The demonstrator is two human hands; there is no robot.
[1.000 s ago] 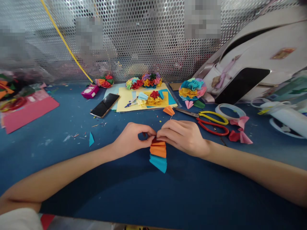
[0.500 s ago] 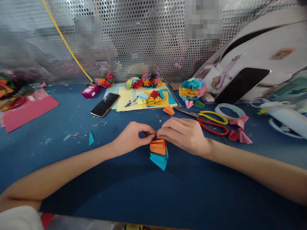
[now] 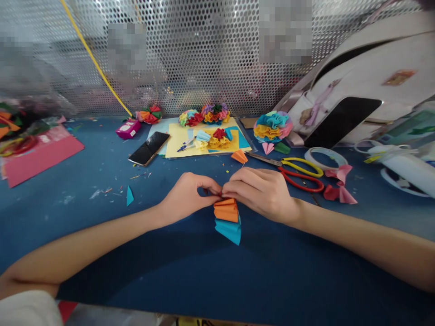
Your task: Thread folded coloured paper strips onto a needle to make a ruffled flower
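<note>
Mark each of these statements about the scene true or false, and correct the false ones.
1. The left hand and right hand pinch the top of the folded orange-and-blue paper. True.
2. The right hand grips the scissors. False: the scissors lie on the desk beyond it.
3. Pink and red paper pieces lie to the right of the scissors. True.
4. The rainbow paper flower sits on the yellow card. False: it sits off the card, to its right.
</note>
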